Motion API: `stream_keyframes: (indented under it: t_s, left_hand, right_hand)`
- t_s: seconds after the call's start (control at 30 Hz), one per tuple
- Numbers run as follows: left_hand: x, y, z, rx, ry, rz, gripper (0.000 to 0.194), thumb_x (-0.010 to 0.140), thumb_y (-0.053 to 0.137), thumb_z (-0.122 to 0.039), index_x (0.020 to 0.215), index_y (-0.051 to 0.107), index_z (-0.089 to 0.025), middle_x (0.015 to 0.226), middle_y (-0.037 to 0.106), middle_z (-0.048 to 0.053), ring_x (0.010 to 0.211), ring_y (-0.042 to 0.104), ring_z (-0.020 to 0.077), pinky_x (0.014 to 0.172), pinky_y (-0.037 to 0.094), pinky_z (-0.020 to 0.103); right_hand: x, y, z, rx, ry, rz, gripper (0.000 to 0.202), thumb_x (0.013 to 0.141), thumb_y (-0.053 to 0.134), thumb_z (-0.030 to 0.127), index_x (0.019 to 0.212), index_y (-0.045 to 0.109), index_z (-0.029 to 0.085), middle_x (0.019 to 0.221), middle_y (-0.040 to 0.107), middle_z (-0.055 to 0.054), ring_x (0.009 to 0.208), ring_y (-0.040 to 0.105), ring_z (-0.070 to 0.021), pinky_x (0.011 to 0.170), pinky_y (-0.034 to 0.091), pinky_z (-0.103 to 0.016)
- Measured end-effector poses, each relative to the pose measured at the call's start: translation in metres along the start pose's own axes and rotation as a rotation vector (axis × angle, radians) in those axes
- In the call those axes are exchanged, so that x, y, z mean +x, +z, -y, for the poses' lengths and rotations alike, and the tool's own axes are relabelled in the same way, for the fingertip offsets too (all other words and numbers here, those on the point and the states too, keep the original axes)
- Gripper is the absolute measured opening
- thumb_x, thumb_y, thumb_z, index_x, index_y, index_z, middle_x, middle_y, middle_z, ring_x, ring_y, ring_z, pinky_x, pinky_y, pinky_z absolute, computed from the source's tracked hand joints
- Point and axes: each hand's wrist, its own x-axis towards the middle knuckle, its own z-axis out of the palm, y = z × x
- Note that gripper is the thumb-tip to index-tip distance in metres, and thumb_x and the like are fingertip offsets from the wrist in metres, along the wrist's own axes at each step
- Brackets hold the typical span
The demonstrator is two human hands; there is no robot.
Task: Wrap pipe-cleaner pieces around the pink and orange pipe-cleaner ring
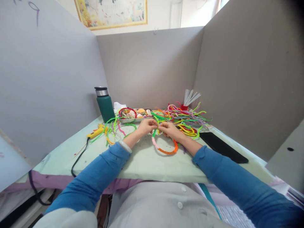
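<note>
A ring wrapped in green, pink and orange fuzzy stems (pixel 167 152) hangs below my two hands, just over the table. My left hand (pixel 146 127) pinches the green part of the ring at its upper left, fingers pressed together. Close beside it, my right hand (pixel 169 129) is also closed, its fingertips at a yellow-green stem (pixel 157 120) that rises between both hands. The fingertips of the two hands nearly meet. The exact grip on the thin stem is too small to make out.
A metal tray (pixel 130 120) of small ornaments and a pile of coloured stems (pixel 187 118) lie behind my hands. On the left are a green bottle (pixel 105 106) and a yellow glue gun (pixel 96 131) with a black cord. A black flat object (pixel 222 147) lies right. Grey partitions surround the table.
</note>
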Motion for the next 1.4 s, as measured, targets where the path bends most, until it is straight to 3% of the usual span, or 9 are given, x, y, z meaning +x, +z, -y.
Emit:
stream_keyframes:
  t_s: [0.47,0.7,1.4]
  left_hand:
    - [0.001,-0.002,0.004,0.127,0.021,0.028,0.022,0.067,0.056,-0.021,0.084,0.064,-0.01,0.06,0.059,0.001,0.04,0.046,0.0042,0.04,0.037,0.016]
    - [-0.001,-0.002,-0.003,0.098,-0.044,0.015,0.023,0.066,0.059,-0.024,0.083,0.065,-0.009,0.056,0.057,0.001,0.039,0.045,0.0041,0.039,0.036,0.015]
    - [0.0,-0.002,0.001,0.138,-0.011,0.009,0.029,0.065,0.062,-0.032,0.085,0.063,-0.011,0.062,0.059,0.002,0.041,0.047,0.0042,0.04,0.037,0.015]
  right_hand:
    - [-0.001,0.0,0.002,-0.011,-0.011,0.004,0.022,0.072,0.049,0.034,0.068,0.053,0.013,0.05,0.05,0.004,0.039,0.036,-0.0041,0.039,0.026,-0.017]
    - [0.0,0.0,-0.002,-0.012,-0.032,-0.01,0.024,0.072,0.049,0.037,0.07,0.053,0.013,0.052,0.051,0.003,0.039,0.037,-0.0045,0.039,0.026,-0.018]
    - [0.0,0.0,0.001,0.015,-0.037,-0.015,0.026,0.071,0.049,0.039,0.07,0.052,0.014,0.053,0.051,0.003,0.04,0.037,-0.0047,0.039,0.029,-0.018]
